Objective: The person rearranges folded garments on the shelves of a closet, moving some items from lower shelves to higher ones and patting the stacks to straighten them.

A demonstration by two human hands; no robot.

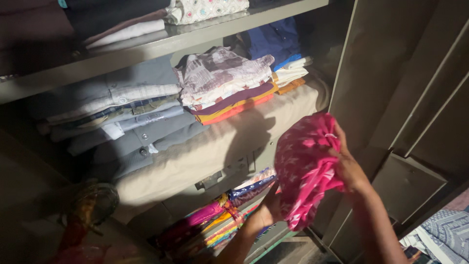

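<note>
Pink cloth (pixel 305 166), patterned with pale star shapes, held bunched in the air before an open metal cupboard (pixel 371 73), level with the edge of its middle shelf (pixel 220 156). Our right hand (pixel 349 168) closes its fingers on the upper right of the bundle; our left hand (pixel 266 211) supports it from below, thumb and fingers pinching the lower folds. Behind it, the middle shelf carries 2 stacks: folded grey and blue shirts (pixel 122 117) at left, and printed and orange garments (pixel 227 85) at right, with dark blue cloth (pixel 273 39) at the back. Rolled bright fabrics (pixel 215 220) lie on the shelf beneath. We judge the cloth handles best if both hands keep its edges gathered, so no loose end trails; the drooping lower corner near the left hand looks the likeliest to slip.
</note>
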